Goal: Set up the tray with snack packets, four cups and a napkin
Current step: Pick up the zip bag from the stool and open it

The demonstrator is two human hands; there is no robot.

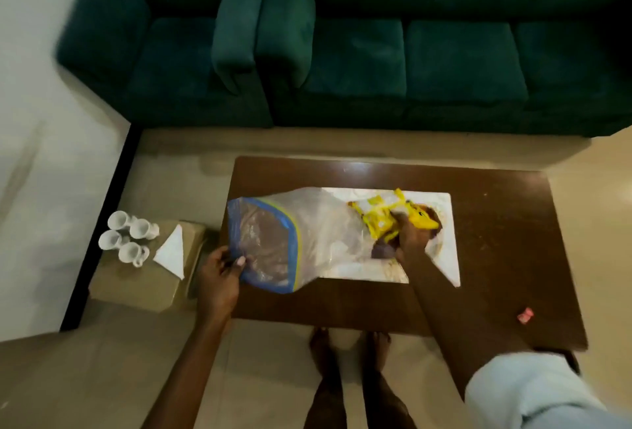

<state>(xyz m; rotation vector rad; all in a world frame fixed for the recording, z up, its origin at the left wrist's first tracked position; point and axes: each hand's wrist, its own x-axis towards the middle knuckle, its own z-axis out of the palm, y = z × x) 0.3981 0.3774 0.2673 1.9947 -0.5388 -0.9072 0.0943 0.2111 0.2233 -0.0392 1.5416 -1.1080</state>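
Observation:
A white rectangular tray [446, 257] lies on the dark wooden table [496, 257]. A clear zip bag [273, 244] with a blue and yellow rim lies across the tray's left part. My left hand [220, 269] grips the bag's open rim. My right hand [410, 237] presses on yellow snack packets [379, 215] over the tray; whether they are inside the bag is unclear. Several white cups [128, 235] and a folded white napkin [172, 252] sit on a cardboard box [136, 285] left of the table.
A small pink wrapper [525, 314] lies near the table's right front corner. Dark green sofas [342, 52] stand behind the table. My bare feet [349, 350] are on the beige floor at the table's front edge. A white wall is on the left.

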